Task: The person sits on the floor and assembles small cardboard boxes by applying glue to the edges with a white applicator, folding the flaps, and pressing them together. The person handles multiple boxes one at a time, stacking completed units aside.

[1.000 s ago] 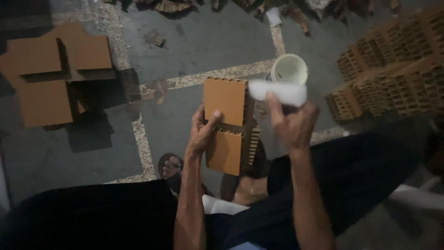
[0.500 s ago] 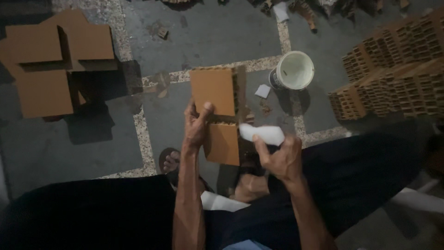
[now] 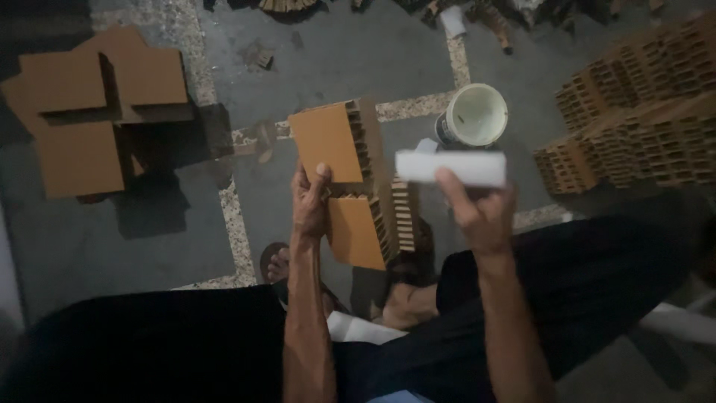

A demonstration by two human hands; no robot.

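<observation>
My left hand [image 3: 309,205] pinches two cardboard blocks [image 3: 356,186]; my right hand [image 3: 481,213] fingers clamp a white block [image 3: 450,167]. The lower block may slip from under my thumb.

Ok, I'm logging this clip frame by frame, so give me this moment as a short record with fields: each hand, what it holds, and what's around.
left hand: grips brown honeycomb cardboard pieces, thumb on the front face
right hand: holds a white rectangular block raised, apart from the cardboard
white bucket: upright on the grey floor, open top
left of view: flat cardboard stack on the floor
right of view: stacked honeycomb cardboard blocks
</observation>
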